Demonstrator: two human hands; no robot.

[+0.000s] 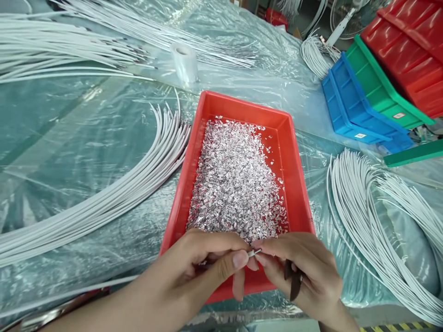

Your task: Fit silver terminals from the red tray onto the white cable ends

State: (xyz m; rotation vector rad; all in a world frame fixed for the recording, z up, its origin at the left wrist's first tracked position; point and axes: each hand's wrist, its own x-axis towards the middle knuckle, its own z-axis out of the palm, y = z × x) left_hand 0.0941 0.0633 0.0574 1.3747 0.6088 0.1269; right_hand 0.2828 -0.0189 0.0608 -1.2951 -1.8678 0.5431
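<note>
My left hand is closed, its thumb and fingers pinching a white cable just behind its stripped tip. Thumb and index finger of my right hand meet at that tip. Tucked in the right palm is a dark tool, mostly hidden by the fingers, so its kind does not show. Both hands are above the near end of a red plastic bin. Inside the bin lies a heap of small silvery foil scraps.
Bundles of white cables lie left and right of the bin, with more cables at the back left. A clear film roll stands behind. Stacked blue, green and red crates are at the right. Plastic sheeting covers the table.
</note>
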